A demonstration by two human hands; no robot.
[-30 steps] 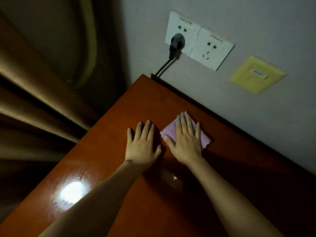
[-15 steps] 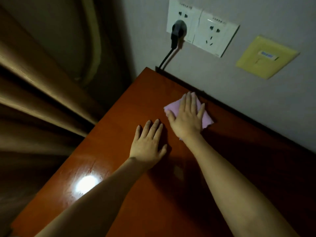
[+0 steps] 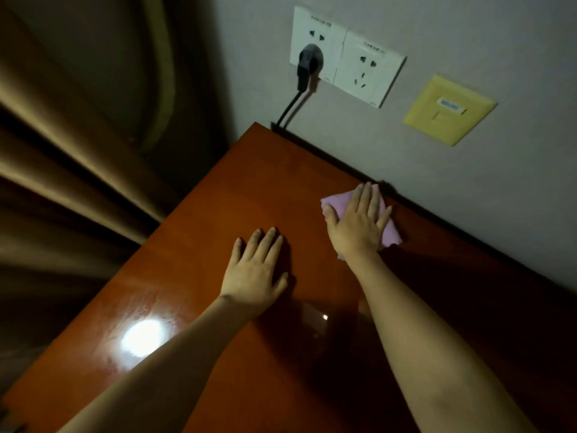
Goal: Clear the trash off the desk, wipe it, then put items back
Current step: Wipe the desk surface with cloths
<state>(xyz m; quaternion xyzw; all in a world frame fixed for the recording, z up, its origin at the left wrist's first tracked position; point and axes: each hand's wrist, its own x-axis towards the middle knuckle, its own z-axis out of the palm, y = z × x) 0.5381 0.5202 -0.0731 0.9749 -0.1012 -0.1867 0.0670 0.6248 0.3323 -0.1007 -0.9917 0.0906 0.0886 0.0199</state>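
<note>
The right hand (image 3: 359,226) is lying flat on a pink cloth (image 3: 388,234), its fingers (image 3: 368,198) straight and slightly spread, pressing the cloth down rather than gripping it; this flat press is probably spreading the load so the whole cloth is rubbing the surface; the cloth is sitting on the far side of the red-brown worktop (image 3: 218,220), just beside the dark back edge where the worktop is meeting the wall (image 3: 468,42), with the fingertips almost reaching that edge. The left hand (image 3: 254,273) is resting palm down on the bare wood, nearer and to the left of the cloth, fingers straight and holding nothing; it is likely bracing the body while the other arm is reaching far. No trash or other items are showing on the visible part of the worktop, so the wiping step appears to be the one in hand, with putting items back not yet done. On the wall, a black plug (image 3: 307,65) is sitting in a white socket panel (image 3: 343,70), its cable dropping behind the far corner; a yellow plate (image 3: 449,109) is hanging to the right; curtains (image 3: 62,151) are hanging to the left.
</note>
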